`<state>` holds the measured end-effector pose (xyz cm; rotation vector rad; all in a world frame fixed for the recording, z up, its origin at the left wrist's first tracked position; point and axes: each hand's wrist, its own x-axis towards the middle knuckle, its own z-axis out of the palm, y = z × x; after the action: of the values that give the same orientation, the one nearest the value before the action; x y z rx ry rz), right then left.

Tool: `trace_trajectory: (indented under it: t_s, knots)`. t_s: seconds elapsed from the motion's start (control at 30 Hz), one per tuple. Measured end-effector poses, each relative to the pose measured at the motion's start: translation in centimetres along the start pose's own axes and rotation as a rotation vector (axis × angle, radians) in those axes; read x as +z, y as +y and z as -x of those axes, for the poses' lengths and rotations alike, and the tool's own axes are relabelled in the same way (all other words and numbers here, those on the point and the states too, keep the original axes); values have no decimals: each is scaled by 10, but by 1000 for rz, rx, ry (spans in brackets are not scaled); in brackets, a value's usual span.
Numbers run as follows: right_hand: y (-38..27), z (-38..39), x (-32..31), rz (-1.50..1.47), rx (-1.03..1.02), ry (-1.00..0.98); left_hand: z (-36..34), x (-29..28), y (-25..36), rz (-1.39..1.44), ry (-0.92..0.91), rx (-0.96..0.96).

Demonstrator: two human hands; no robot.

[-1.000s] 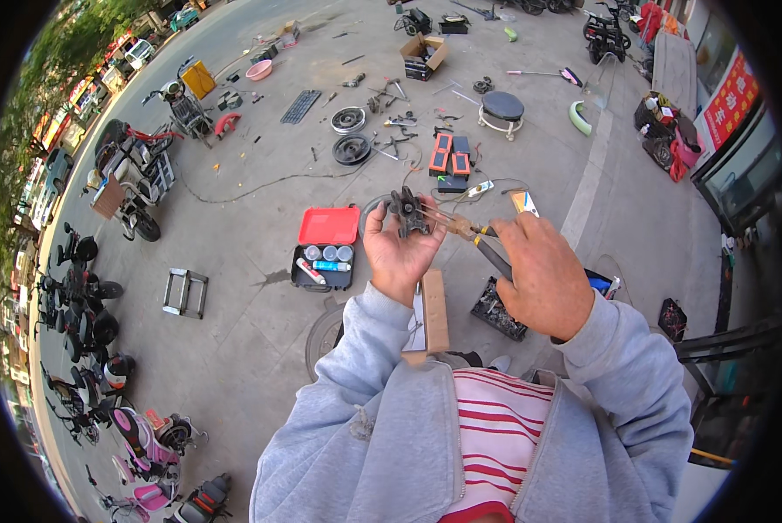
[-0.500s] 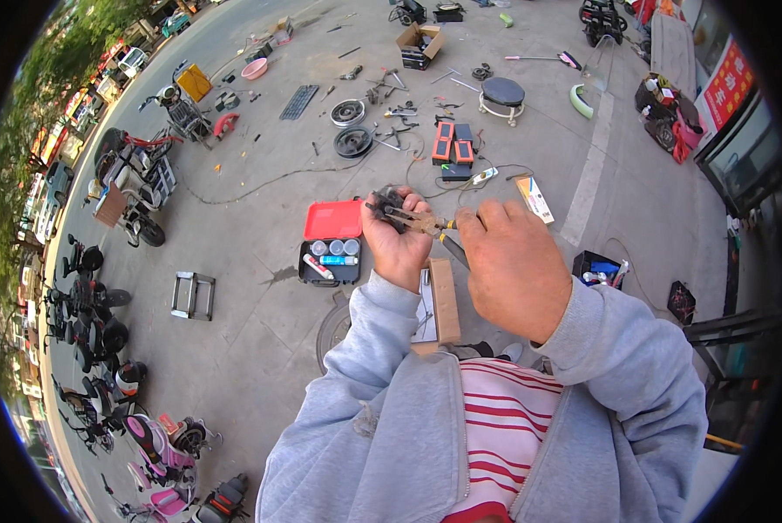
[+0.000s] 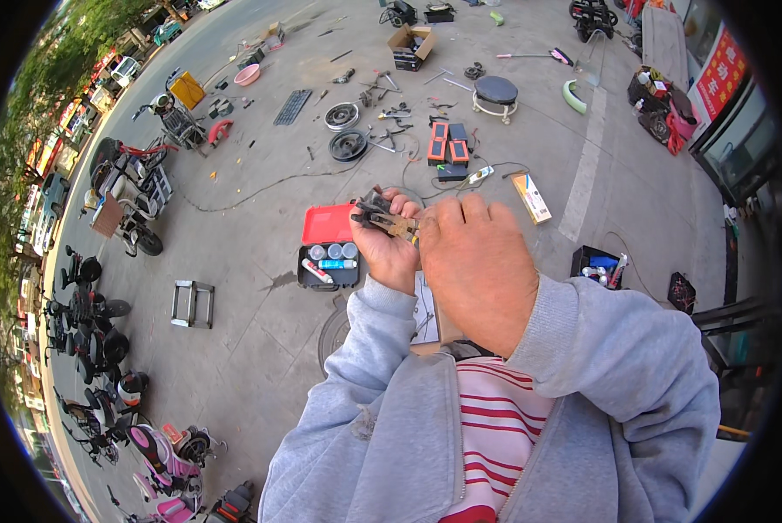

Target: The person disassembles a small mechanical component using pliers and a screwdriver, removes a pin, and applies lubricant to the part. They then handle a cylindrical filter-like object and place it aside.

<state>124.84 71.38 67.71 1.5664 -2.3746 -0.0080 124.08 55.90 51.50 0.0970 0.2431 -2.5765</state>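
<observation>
My left hand [image 3: 388, 253] is closed around a small black part [image 3: 372, 203] whose exact kind I cannot make out; the part sticks out past the fingers. Rusty pliers [image 3: 400, 227] are gripped in my right hand [image 3: 480, 266], with their jaws on or against the black part. The back of the right hand hides the handles. Below and left of the hands, a toolbox [image 3: 329, 282] with a raised red lid lies on the ground, holding round tubs and tubes. An open cardboard box [image 3: 426, 318] shows partly behind the right hand.
Ahead lie two wheel rims [image 3: 348, 146], loose hand tools, orange-and-black boxes [image 3: 448, 144] and a round stool [image 3: 495, 91]. A metal frame [image 3: 192, 303] stands at left, near parked scooters [image 3: 132, 209]. To the right is a black bin [image 3: 597, 268] of bottles.
My right hand has moved left, closer to the left hand, and the pliers have shifted along with it. The left hand and the black part have moved slightly left.
</observation>
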Motion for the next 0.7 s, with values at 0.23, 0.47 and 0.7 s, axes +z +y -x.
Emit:
trace_trajectory:
  t_s: [0.23, 0.47, 0.7]
  knots:
    - [-8, -3, -3, 38, -6, 31, 13, 17, -1, -178, -11, 150]
    - [-14, -5, -5, 77, -24, 47, 23, 31, -2, -287, -31, 245]
    - [-19, -1, -8, 133, -34, 102, 25, 37, -4, -309, -9, 289]
